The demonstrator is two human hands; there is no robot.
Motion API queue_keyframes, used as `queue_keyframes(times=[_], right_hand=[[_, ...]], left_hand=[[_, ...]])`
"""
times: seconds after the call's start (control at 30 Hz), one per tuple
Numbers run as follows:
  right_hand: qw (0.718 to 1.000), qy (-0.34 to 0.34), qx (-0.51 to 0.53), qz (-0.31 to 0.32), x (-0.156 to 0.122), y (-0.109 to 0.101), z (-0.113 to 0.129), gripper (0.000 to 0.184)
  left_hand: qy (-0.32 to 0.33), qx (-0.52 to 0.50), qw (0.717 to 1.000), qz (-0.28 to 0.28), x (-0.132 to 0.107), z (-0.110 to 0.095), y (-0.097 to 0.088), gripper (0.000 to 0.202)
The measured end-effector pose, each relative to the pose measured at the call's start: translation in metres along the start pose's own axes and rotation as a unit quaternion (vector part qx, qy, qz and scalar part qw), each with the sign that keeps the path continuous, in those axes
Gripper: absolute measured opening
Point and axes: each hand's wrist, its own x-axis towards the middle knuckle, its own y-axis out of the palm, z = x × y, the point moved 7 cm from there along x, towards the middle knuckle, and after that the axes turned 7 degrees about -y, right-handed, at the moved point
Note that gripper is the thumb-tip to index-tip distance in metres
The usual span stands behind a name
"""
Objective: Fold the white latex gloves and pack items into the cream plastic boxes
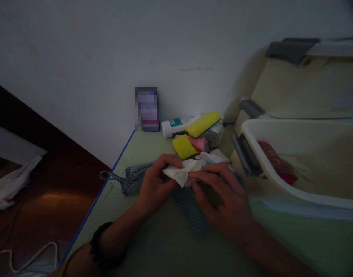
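Left hand [155,184], right hand [224,198] together, both pinching.

Soft crumpled white cloth [183,171], woven mesh rag [188,207], matt counter [153,246], smooth plastic tub [294,192], glossy yellow case [203,124].

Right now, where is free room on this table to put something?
Bare tabletop: between the forearms, nearer than the mesh cloth, and between the dark box and that cloth. Crowded: behind the left hand and right hand holding the white cloth, at the sponges and tube; the tub fills the right.
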Motion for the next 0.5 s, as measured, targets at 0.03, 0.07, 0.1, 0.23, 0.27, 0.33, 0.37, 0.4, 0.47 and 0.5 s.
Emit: queue_keyframes(times=[0.03, 0.07, 0.1, 0.23, 0.27, 0.33, 0.37, 0.4, 0.47, 0.5], right_hand=[[1.0, 0.001, 0.0, 0.002, 0.0, 0.0003, -0.0003, 0.023], [1.0, 0.001, 0.0, 0.001, 0.0001, 0.0003, -0.0003, 0.023], [1.0, 0.0, 0.0, -0.001, 0.0002, 0.0001, -0.0002, 0.022], [1.0, 0.0, 0.0, -0.004, 0.0006, 0.0004, -0.0006, 0.022], [1.0, 0.003, 0.0, -0.002, 0.0006, 0.0009, -0.0011, 0.023], [1.0, 0.004, 0.001, -0.001, 0.0007, 0.0015, -0.0013, 0.022], [1.0, 0.004, 0.002, 0.0, 0.0007, 0.0017, -0.0012, 0.022], [1.0, 0.004, 0.002, 0.0, 0.0007, 0.0018, -0.001, 0.022], [1.0, 0.004, 0.002, 0.002, 0.0007, 0.0021, -0.0007, 0.022], [1.0, 0.004, 0.002, 0.004, 0.0006, 0.0022, -0.0005, 0.021]], left_hand=[[-0.003, 0.002, 1.0, -0.001, 0.0, 0.0006, -0.0001, 0.017], [-0.004, 0.005, 1.0, -0.001, 0.0001, 0.0009, -0.0002, 0.017], [-0.004, 0.009, 1.0, 0.0, 0.0001, 0.0011, -0.0002, 0.017], [0.0, 0.022, 1.0, 0.004, 0.0003, 0.0013, -0.0001, 0.018], [0.0, 0.023, 1.0, 0.004, 0.0003, 0.0014, -0.0001, 0.018], [-0.004, 0.024, 1.0, 0.004, 0.0001, 0.0019, 0.0001, 0.019], [-0.007, 0.024, 1.0, 0.004, -0.0001, 0.002, 0.0001, 0.018], [-0.009, 0.023, 1.0, 0.004, -0.0003, 0.002, 0.0002, 0.018], [-0.014, 0.021, 1.0, 0.006, -0.0006, 0.0021, 0.0007, 0.017], [-0.016, 0.02, 1.0, 0.009, -0.0007, 0.0023, 0.0011, 0.017]])
